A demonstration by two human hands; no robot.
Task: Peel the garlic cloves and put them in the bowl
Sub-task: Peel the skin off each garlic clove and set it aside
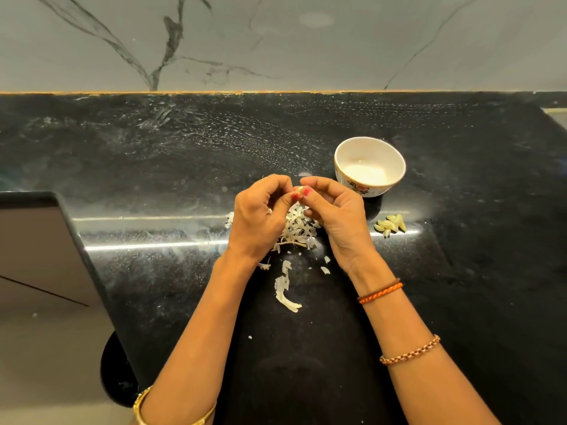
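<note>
You pinch one garlic clove [300, 190] between the fingertips of your left hand [260, 219] and right hand [334, 216], centre frame, above the peel pile [299, 227] so skin drops there. Its long axis looks roughly left-right. The bowl [369, 165] waits upper right; peeled cloves [389, 226] lie on the desk [153, 167].

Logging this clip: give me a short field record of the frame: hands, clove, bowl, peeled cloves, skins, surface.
left hand: pinches the clove, fingers curled
right hand: pinches the same clove from the other side
clove: held between both hands above the skins
bowl: white, upright, right of the hands, no cloves inside
peeled cloves: small cluster on the counter, in front of the bowl
skins: loose pile under the hands, scraps nearer the person
counter: black, glossy
</note>
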